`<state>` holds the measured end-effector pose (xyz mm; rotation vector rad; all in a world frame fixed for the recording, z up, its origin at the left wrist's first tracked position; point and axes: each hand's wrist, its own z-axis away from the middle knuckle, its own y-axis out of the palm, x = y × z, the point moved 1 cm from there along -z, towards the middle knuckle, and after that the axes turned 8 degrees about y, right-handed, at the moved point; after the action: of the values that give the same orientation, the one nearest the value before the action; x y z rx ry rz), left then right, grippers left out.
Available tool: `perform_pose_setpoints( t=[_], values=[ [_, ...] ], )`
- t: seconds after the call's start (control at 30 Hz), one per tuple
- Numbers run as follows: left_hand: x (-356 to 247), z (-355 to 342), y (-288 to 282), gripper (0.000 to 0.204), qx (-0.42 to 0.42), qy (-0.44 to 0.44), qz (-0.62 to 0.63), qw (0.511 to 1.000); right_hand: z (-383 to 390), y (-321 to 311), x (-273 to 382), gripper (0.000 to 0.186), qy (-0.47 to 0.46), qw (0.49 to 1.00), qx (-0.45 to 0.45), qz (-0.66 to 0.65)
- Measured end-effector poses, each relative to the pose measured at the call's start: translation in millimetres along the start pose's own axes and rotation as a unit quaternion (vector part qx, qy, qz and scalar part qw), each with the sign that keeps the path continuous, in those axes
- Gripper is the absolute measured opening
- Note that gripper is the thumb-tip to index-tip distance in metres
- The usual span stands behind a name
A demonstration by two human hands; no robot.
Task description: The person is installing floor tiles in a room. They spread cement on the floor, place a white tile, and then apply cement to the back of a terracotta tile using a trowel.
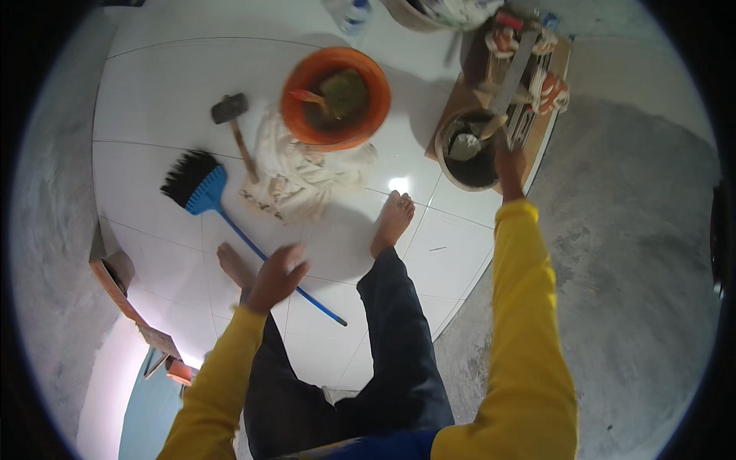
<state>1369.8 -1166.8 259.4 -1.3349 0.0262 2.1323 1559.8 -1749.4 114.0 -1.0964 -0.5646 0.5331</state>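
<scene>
My right hand reaches to the right rim of a bowl of grey paste. In the bowl lies a trowel with paste on its blade and a wooden handle. My fingertips are beside this handle; blur hides whether they grip it. My left hand, somewhat blurred, is empty above my left leg, thumb apart from the fingers. Under it passes the blue stick of a broom with black bristles, lying on the floor.
An orange basin with water, a sponge and a red-handled tool stands by a crumpled cloth. A mallet lies to its left. A board holds gloves and a long flat blade. A bottle is at the back.
</scene>
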Motion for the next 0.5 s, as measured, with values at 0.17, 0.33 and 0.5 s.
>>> perform_pose_setpoints(
  t=[0.17, 0.33, 0.5],
  values=[
    [-51.3, -274.0, 140.1, 0.053, -0.002, 0.075, 0.073, 0.994, -92.5, -4.8, 23.4, 0.063, -0.125, 0.988, 0.002, -0.088],
    [-100.6, -420.2, 224.5, 0.066, 0.01, -0.023, 0.056, 0.998, -27.3, -46.6, 1.1, 0.054, -0.089, 0.995, 0.04, -0.027],
    [-113.4, -436.4, 248.6, 0.043, 0.09, -0.032, 0.009, 0.995, 41.0, -58.8, -55.5, 0.043, -0.135, 0.933, 0.219, 0.253]
  ],
)
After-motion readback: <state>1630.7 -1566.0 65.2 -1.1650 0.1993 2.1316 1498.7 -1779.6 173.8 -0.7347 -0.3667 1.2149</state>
